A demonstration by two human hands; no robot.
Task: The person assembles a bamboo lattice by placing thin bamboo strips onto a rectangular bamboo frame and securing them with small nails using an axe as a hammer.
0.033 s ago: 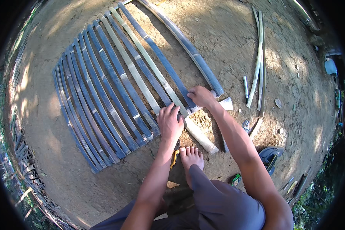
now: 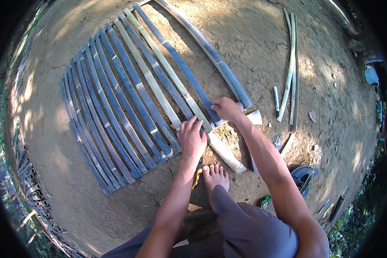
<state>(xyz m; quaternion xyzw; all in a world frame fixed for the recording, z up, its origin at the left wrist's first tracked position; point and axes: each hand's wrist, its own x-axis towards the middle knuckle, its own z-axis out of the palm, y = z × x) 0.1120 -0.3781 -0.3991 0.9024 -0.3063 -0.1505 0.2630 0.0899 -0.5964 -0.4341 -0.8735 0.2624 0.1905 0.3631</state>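
A panel of long, flat bamboo slats (image 2: 124, 101), dark blue-grey and pale, lies on the ground to the left and ahead. My right hand (image 2: 226, 109) is closed at the near end of a dark bamboo slat (image 2: 188, 77), its fingers pinching the edge. To its left, my left hand (image 2: 191, 138) bends over the near slat ends, with something dark, mostly hidden, between thumb and forefinger. Beside that hand a pale bamboo piece (image 2: 225, 154) juts toward me. A tool with a yellow handle (image 2: 197, 178) lies by my bare foot (image 2: 216, 175).
A thick bamboo pole (image 2: 221, 64) borders the panel's right side. Farther right lie loose bamboo strips (image 2: 293, 73) and a white marker-like tube (image 2: 276, 98). A dark blue rounded object (image 2: 303, 175) and a green-and-black tape measure (image 2: 265, 202) rest near my right arm. Cut bamboo tubes (image 2: 30, 182) are piled far left.
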